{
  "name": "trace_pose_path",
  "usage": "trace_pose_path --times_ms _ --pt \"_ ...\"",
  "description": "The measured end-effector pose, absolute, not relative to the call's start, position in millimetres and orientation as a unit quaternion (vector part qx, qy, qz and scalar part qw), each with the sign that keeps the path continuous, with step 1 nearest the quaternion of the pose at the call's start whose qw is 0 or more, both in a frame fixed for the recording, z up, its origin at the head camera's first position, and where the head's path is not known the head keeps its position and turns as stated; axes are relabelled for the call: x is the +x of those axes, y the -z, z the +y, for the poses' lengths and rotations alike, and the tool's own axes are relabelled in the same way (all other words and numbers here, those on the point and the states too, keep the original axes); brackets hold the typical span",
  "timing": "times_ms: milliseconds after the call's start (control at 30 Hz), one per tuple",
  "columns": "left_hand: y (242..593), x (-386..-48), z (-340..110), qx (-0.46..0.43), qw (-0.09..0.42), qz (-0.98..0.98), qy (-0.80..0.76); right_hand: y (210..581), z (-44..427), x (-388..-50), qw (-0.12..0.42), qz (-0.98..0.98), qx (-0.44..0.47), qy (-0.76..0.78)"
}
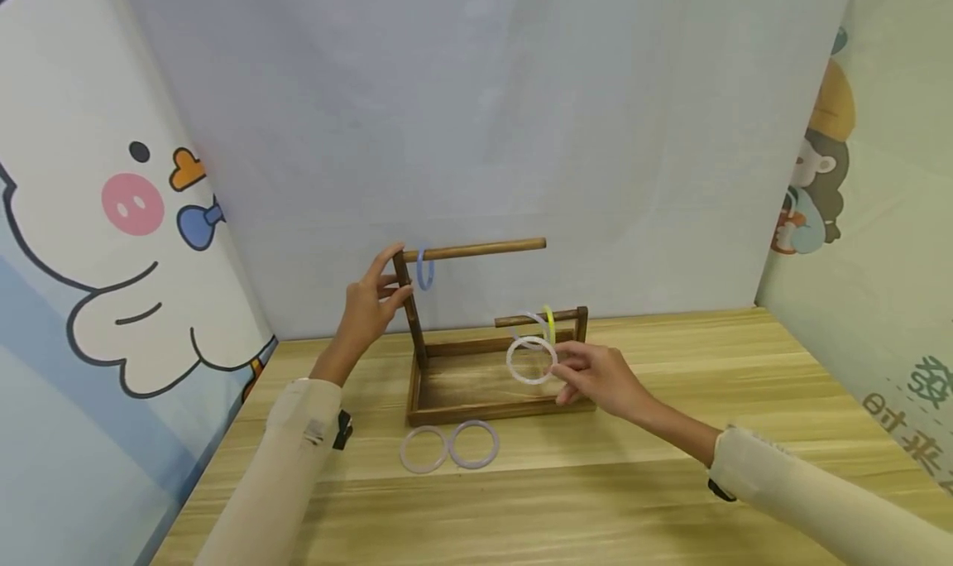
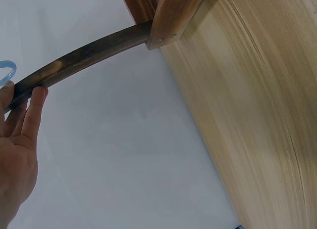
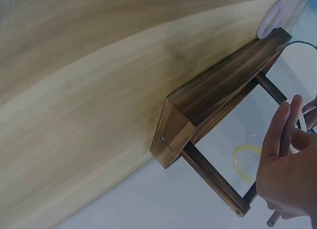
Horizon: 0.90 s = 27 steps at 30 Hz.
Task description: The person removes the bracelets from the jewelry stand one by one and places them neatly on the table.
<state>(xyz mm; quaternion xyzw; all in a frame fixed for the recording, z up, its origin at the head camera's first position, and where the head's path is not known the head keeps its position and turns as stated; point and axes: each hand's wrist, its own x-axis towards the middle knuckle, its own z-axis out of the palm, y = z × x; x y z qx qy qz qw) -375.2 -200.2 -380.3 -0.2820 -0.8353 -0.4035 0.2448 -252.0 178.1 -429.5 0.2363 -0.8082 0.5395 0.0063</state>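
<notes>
My left hand point(image 1: 368, 305) grips the tall post point(image 1: 414, 322) of a dark wooden bangle stand, near its top; the left wrist view shows thumb and fingers on either side of the post. A blue bangle point(image 1: 420, 272) hangs from the upper rod point(image 1: 487, 249), close to that hand. Between right thumb and fingers, my right hand point(image 1: 599, 376) pinches a whitish bangle point(image 1: 532, 381) in front of the lower rod point(image 1: 512, 322). That rod carries a yellow bangle point(image 1: 552, 326) and a clear one, partly hidden behind the held bangle.
Two pale bangles lie side by side on the table before the stand's tray point(image 1: 499, 411): a pinkish bangle point(image 1: 403, 452) and a lilac bangle point(image 1: 473, 466). A pale cloth point(image 1: 521, 136) hangs behind, with printed cartoon sheets on both sides.
</notes>
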Motion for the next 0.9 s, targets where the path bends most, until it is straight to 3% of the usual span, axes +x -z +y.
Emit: trace_pose_path --times_ms 200,900 --pt "380 -374 -202 -0.279 0.245 -0.834 0.408 441 172 -246 -0.043 -0.805 0.236 -0.543" --pt "377 -370 -200 -0.264 0.224 -0.839 0.419 471 167 -236 -0.13 -0.808 0.24 -0.522"
